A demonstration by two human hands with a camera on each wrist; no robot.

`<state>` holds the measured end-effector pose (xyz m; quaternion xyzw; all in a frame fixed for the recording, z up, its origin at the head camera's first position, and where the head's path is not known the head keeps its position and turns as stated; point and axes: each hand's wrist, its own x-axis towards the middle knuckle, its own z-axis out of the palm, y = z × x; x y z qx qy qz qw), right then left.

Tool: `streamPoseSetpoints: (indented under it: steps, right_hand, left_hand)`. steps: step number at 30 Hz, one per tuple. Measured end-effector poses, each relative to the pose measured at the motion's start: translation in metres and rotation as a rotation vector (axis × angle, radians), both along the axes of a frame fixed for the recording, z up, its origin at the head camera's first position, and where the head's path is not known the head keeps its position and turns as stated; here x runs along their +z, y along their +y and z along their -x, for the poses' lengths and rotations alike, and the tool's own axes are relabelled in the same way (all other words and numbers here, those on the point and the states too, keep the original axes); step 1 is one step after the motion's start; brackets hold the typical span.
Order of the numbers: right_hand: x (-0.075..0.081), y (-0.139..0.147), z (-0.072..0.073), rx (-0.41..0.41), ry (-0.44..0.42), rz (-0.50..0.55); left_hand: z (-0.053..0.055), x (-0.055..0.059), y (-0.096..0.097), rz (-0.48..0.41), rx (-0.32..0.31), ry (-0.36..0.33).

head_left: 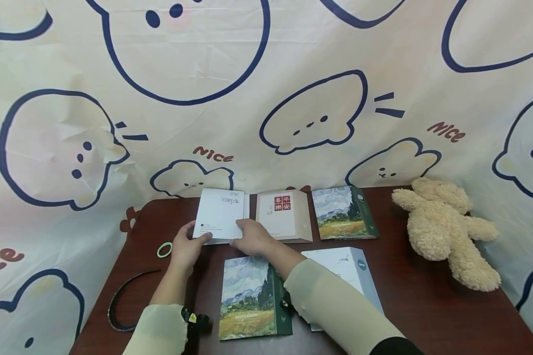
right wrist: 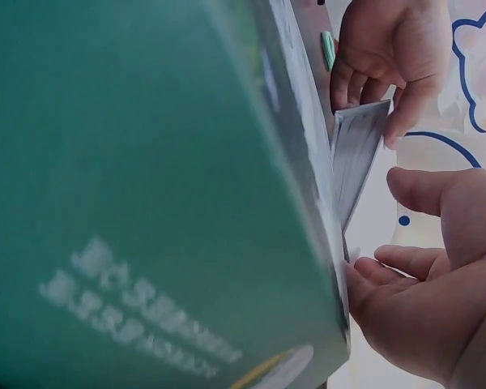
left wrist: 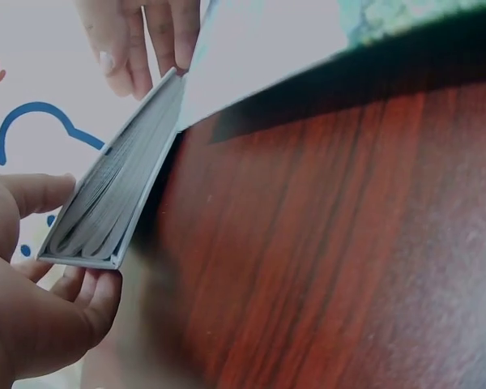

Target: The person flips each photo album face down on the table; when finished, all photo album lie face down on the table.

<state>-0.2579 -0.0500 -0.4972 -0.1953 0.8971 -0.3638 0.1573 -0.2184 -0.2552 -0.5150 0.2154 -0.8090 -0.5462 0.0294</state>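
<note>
A white photo album [head_left: 215, 212] with dark lettering lies at the back left of the table, its lower edge tilted up. My left hand [head_left: 187, 249] grips its lower left corner, thumb on the cover and fingers beneath. At the lower right corner, my right hand [head_left: 255, 236] holds the album, its thumb over the cover. Page edges [left wrist: 125, 174] show between the two covers in the left wrist view. The right fingertips [right wrist: 358, 275] are by the album's near corner in the right wrist view; their contact underneath is partly hidden.
A beige album [head_left: 277, 222] and a landscape-print album [head_left: 335, 212] stand right of it. Nearer lie another landscape album [head_left: 246, 298] and a white-and-blue album [head_left: 333, 259], partly under my right sleeve. A plush toy [head_left: 439, 227] lies right; a green ring [head_left: 164, 250] and black curved band [head_left: 112, 308] left.
</note>
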Motion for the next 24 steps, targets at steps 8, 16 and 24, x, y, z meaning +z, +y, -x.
streamPoseSetpoints:
  steps: [8,16,24]
  right_hand:
    - [0.001,-0.008,-0.002,-0.006,-0.018,0.018]
    - [0.000,-0.013,-0.002,0.013,-0.010,0.036]
    - [0.003,-0.020,-0.008,0.026,0.000,0.055]
  left_hand:
    - [-0.004,0.010,-0.002,0.009,0.031,0.063]
    - [-0.008,0.021,-0.003,0.028,0.055,0.097]
    - [-0.013,0.030,-0.004,0.037,0.038,0.161]
